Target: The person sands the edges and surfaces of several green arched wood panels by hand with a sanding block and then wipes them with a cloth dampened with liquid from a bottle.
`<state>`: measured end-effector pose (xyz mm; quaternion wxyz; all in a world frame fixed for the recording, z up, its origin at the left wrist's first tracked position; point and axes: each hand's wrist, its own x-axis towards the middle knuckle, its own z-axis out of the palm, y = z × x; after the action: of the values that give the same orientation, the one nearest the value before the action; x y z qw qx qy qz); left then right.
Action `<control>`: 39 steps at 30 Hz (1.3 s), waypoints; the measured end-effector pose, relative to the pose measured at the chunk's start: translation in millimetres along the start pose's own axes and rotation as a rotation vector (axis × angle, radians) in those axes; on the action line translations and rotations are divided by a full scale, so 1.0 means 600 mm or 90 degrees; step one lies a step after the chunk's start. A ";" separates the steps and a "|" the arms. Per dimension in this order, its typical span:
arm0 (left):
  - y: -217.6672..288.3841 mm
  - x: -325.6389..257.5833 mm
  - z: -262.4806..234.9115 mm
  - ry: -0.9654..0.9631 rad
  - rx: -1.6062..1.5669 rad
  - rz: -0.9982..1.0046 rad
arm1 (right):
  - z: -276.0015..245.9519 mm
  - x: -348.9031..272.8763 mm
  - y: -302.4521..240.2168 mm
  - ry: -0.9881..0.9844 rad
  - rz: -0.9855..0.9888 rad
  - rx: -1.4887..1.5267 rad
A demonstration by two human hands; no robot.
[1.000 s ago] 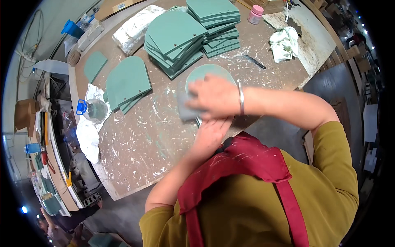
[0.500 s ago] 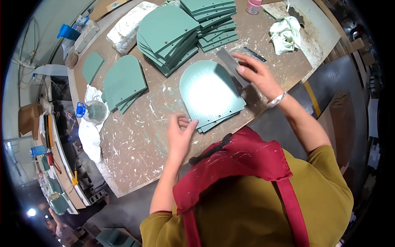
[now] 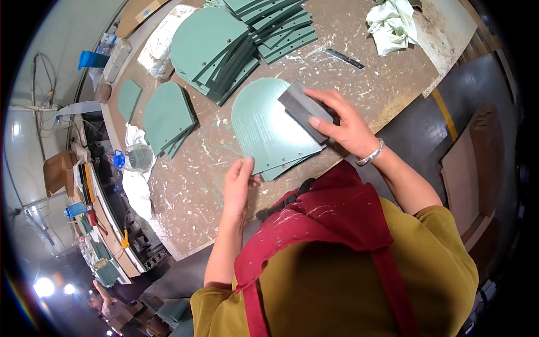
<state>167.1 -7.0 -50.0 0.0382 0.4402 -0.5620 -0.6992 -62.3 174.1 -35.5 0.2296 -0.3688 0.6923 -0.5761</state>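
The right hand grips a flat grey scraper block, fingers curled over its top, and presses it onto the upper right part of a green arch-shaped panel; the panel lies on a small stack of like panels near the front edge of the paint-spattered workbench. The left hand rests flat, fingers together, with its fingertips on the stack's lower left corner. The panel looks thin, stiff and light — probably best taken by its straight edge, since a broad face may flex or slide on the sheets below. Further stacks of green panels lie behind; a clear plastic tub stands at the left, its contents unclear; white rags lie at the far right.
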 end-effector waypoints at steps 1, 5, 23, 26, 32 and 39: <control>0.000 0.000 -0.001 -0.010 0.017 0.005 | -0.001 -0.001 0.007 -0.001 0.052 0.093; 0.004 -0.007 0.008 0.017 -0.041 -0.022 | -0.025 0.002 0.023 0.080 0.203 0.334; 0.047 -0.070 0.047 0.087 0.062 0.254 | -0.003 0.142 -0.060 0.010 -0.108 -0.352; 0.040 -0.071 0.048 0.069 0.007 0.302 | -0.069 0.139 -0.009 0.044 -0.044 -0.397; 0.126 -0.024 0.009 0.063 -0.166 0.314 | -0.109 0.073 0.040 0.129 0.041 -0.029; 0.235 0.093 -0.042 0.109 -0.209 0.423 | -0.104 0.001 0.038 0.107 0.095 -0.016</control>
<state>87.5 -108.2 33.8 0.3798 0.2792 -0.5492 -0.6900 -114.5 214.1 -42.9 0.2083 -0.2695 0.7417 -0.5778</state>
